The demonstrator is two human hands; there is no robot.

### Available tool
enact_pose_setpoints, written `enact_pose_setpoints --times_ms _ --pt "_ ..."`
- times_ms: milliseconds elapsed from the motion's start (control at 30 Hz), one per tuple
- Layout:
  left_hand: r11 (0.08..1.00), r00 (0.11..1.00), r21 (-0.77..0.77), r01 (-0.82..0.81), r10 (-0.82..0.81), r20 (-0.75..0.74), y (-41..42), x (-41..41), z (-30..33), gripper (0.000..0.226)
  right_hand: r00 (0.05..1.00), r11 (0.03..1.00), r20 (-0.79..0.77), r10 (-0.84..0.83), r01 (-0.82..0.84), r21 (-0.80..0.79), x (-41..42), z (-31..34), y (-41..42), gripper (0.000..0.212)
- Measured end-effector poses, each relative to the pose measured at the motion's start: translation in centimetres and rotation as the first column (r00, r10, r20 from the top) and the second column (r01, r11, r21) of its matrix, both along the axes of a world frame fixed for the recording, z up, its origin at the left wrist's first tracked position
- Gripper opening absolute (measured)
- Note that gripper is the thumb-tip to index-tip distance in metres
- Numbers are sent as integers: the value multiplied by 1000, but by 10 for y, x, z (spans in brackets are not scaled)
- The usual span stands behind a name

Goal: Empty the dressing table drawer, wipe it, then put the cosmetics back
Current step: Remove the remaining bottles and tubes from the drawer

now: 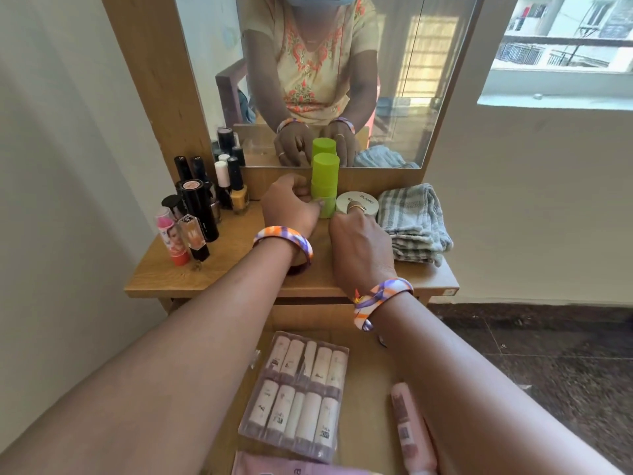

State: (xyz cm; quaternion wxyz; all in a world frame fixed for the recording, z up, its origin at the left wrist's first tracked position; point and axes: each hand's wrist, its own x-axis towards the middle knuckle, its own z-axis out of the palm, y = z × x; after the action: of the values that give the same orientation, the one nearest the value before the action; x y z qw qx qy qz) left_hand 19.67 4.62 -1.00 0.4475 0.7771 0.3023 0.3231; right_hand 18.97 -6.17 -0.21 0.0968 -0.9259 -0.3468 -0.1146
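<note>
Several cosmetics remain in the open wooden drawer while the left hand grips a lime-green plastic tube and the right hand fingers a round white compact, unwiped.

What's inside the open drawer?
In the drawer lie a clear pack of small tubes, a pink tube and a pink packet at the bottom edge. Both arms cover the drawer's sides.

You're in a home bedroom: a wooden dressing table with mirror, nail polish bottles, a folded towel.
</note>
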Motion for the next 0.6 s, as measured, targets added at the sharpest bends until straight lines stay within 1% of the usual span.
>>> enact_pose_setpoints --times_ms 100,133,200,233,267,333,400,433,467,500,533,567,600 --pt "998 998 8 -56 56 20 -11 -14 4 31 998 993 44 52 -56 101 -9 3 -16 29" --pt "998 996 20 -66 65 59 -18 -22 6 27 996 988 44 74 -79 129 -11 6 -22 31" --pt "994 988 98 -50 35 151 -37 -40 8 20 986 972 18 165 -165 165 -18 10 -32 28" --pt "989 984 147 -32 6 176 -48 -51 7 17 977 966 -23 214 -208 151 -21 10 -37 25" --pt "983 983 183 -18 -16 181 -58 -62 5 15 968 965 -50 247 -241 101 -26 12 -44 22" --pt "980 990 199 19 -47 135 -73 -83 -5 15 963 964 -124 238 -250 -92 -34 11 -59 17" --pt "979 991 158 132 -136 12 -83 -102 -20 15 928 944 -339 155 -240 -226 -46 14 -82 16" --pt "965 975 149 216 -204 -90 -86 -110 -29 14 910 929 -403 93 -225 -293 -49 7 -92 36" --pt "940 939 150 305 -271 -214 -88 -117 -37 13 882 901 -460 103 -278 -332 -55 2 -97 58" --pt "912 887 146 383 -319 -335 -89 -122 -44 13 859 876 -503 95 -312 -368 -57 -7 -102 52" --pt "890 834 142 433 -335 -438 -90 -128 -51 17 869 826 -493 46 -311 -470 -62 -12 -105 46" --pt "881 796 152 449 -317 -515 -89 -133 -56 24 842 789 -539 3 -333 -517 -65 -18 -105 34" --pt "881 775 181 438 -268 -572 -87 -137 -60 30 853 758 -521 44 -368 -538 -60 -30 -105 37"
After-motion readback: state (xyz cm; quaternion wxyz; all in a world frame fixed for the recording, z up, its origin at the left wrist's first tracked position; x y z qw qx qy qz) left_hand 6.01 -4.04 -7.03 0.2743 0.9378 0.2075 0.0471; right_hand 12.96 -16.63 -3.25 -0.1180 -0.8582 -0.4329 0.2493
